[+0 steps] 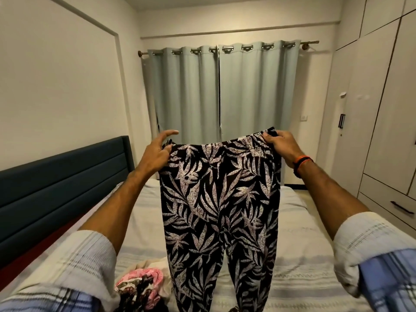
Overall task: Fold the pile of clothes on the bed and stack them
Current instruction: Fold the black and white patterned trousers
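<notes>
**Leaf-print pants held up over the bed, one small pile left**

Quick count first: one pair of pants (221, 212) in the air, one bunched pile of clothes (141, 287) on the bed (299, 262), two hands, two rolled-up sleeves.

The pants are black with a pale leaf print all over, thin drapey fabric, hanging straight down by the waistband so both legs dangle toward the near edge of the bed. The waistband looks gathered, like elastic.

Left hand (157, 152) is at the left corner of the waistband. The thumb and lower fingers look to be pinching the fabric there, while the index finger sticks out straight and loose above it, not touching anything. Right hand (281, 145) is properly clenched round the right corner of the waistband, fingers curled over a bunch of cloth. There's an orange and dark band (302, 164) on that wrist.

The pile sits at the near edge of the bed, just left of the hanging legs: crumpled stuff, pink on top, a dark mottled print under it, something beige behind. Can't tell how many pieces are in it.

Bed has a pale woven cover with thin stripes. Dark blue padded headboard (60, 188) with horizontal channels along the left edge. Behind it all, two pale grey-green eyelet curtains (220, 91) on a rod, and a light wardrobe (382, 109) on the right.
</notes>
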`<state>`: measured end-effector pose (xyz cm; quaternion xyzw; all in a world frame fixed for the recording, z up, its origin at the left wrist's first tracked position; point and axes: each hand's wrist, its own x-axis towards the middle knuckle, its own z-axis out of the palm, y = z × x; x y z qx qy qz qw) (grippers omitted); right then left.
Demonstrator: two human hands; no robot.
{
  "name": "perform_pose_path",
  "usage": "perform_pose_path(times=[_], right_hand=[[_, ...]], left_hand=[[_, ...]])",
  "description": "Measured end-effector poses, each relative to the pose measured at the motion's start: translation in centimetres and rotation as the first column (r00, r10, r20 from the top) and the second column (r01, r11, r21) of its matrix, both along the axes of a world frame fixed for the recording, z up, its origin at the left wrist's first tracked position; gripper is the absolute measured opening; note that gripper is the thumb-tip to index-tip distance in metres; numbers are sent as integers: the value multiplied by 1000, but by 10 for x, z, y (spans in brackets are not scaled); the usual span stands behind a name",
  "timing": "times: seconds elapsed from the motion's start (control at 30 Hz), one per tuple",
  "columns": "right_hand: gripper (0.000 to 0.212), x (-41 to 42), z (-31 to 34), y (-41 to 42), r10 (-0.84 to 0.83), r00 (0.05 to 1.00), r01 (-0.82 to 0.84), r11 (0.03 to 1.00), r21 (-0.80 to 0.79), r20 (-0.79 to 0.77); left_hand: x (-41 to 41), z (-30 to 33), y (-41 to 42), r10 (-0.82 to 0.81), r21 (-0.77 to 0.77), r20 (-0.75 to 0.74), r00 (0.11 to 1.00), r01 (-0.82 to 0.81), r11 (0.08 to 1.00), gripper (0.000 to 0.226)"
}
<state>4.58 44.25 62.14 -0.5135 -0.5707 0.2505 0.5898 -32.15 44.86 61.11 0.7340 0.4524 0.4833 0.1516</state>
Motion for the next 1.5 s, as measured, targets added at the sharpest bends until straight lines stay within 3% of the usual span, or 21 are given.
perform_pose_path(times=[0.1,0.23,0.43,0.6,0.8,0.97,1.13,1.23,1.33,1.5], right_hand=[[28,3,-1,-1,1,1000,-1,1000,22,23],[31,6,-2,-4,-20,969,-15,990,142,245],[27,0,-1,-9,-49,798,-3,996,85,601],[30,0,-5,-6,-40,750,-33,995,98,661],[32,4,-7,-2,52,679,-62,998,-14,732],[17,-1,-6,-4,124,584,-1,988,-152,802],[9,-3,-10,-2,92,627,44,987,-154,773],[28,-6,-12,-1,92,646,40,987,-155,758],[46,-12,-16,0,107,624,44,984,-172,774],[34,-6,-22,10,92,682,7,991,-132,726]], left_hand=[[-6,0,-1,-70,-76,-113,991,62,995,39],[-10,1,-2,-81,-148,-255,964,44,988,23],[-8,1,-4,-32,-196,-455,890,-65,978,16],[-8,4,-7,-105,-238,-593,799,-48,970,23],[-14,3,-5,-17,-150,-530,848,-74,986,21],[-15,2,-3,40,-79,-426,904,-81,994,14],[-18,-2,3,43,-122,-410,911,-102,987,12],[-20,-4,4,44,-130,-407,913,-106,986,34],[-21,-7,4,82,-70,-392,916,-119,990,33],[-35,-11,7,142,-115,-303,942,-184,976,41]])
